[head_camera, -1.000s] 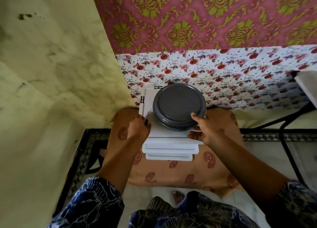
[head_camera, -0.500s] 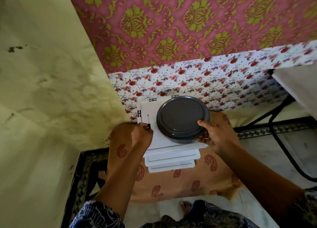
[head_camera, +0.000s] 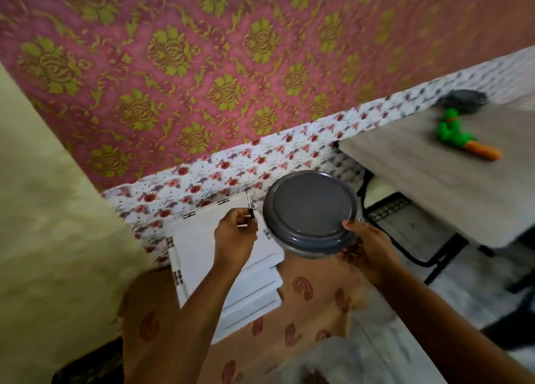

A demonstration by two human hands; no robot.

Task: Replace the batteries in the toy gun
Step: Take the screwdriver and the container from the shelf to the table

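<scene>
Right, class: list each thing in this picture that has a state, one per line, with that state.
Grey-lidded container: lid on, held by right hand.
Small screwdriver: gripped in left hand.
White drawer unit: drawers shut.
Toy gun: lying untouched on table.

Back wall (head_camera: 202, 65): pink paper with gold-green floral medallions; lower band (head_camera: 260, 158) white with small red flowers. Left wall (head_camera: 43, 210) pale yellow-green, mottled. Floor (head_camera: 376, 354) light marble-look, dark patterned border. Right: grey wood-grain desk (head_camera: 434, 181) on black metal legs (head_camera: 434, 256). Soft, even light; edges of the view motion-blurred.
</scene>
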